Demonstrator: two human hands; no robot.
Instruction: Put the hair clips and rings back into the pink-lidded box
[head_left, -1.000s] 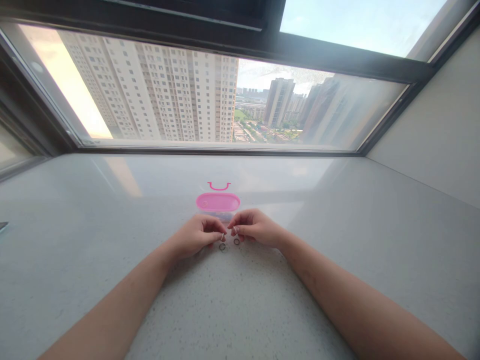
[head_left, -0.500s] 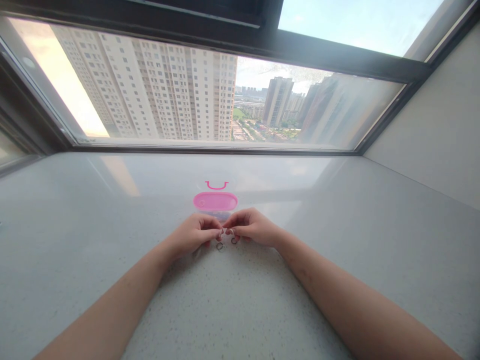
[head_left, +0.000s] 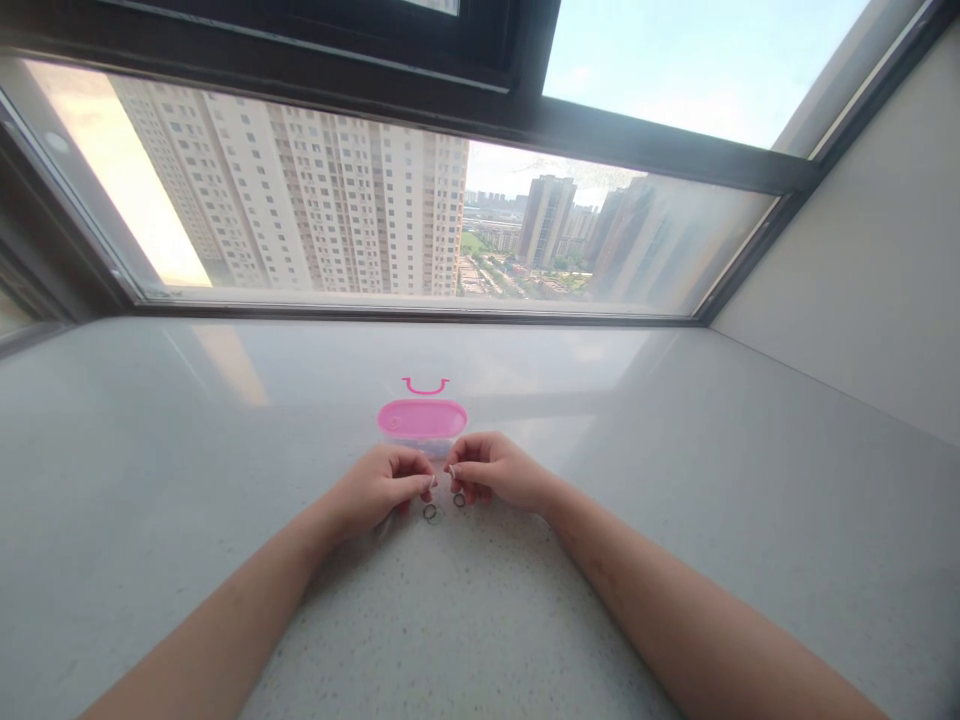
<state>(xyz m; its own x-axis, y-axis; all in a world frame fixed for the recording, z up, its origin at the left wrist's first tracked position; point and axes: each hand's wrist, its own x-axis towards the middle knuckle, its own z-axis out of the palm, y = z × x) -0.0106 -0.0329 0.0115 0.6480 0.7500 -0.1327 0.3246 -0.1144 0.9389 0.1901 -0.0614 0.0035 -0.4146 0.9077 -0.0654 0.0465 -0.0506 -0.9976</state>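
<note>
My left hand (head_left: 381, 487) is closed in a pinch, thumb against forefinger, on a small pale piece (head_left: 433, 483). My right hand (head_left: 499, 472) pinches a similar small pale piece (head_left: 451, 472), a narrow gap away. Just below the left fingertips shows a dark metal ring (head_left: 430, 512); another metal ring (head_left: 459, 500) is under the right fingertips. Whether the rings hang from the pinched pieces or rest on the counter, I cannot tell. Behind my hands stands a clear box with a pink oval lid (head_left: 422, 419), its lower part partly hidden by my fingers.
A bright pink curved handle (head_left: 425, 388) lies behind the box. The speckled white counter (head_left: 450, 620) runs back to a dark-framed window (head_left: 420, 315), with a plain wall (head_left: 862, 290) at the right. Tall buildings show outside.
My fingertips, which met or nearly met before, now stand a little apart. The whole view has shifted slightly; the box and handle keep their places on the counter.
</note>
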